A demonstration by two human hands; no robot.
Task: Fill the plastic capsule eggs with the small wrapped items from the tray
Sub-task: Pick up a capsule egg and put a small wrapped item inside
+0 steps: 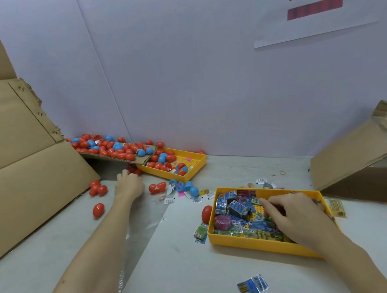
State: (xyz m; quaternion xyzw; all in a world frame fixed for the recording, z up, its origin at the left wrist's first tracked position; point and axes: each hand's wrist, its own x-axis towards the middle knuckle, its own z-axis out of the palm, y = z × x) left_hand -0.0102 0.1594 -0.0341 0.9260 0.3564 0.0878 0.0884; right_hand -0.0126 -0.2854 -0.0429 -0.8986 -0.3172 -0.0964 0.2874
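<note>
In the tray (258,241), right-hand fingers (266,204) touch wrapped items (238,208).

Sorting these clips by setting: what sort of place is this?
Likely a hand-packing bench in a small toy workshop: bulk capsule eggs spilling off cardboard, a yellow tray of wrapped items, and a printed sign on the partition.

Head-worn view (wide-angle) looks forward and down, near the tabletop (196,272).
</note>
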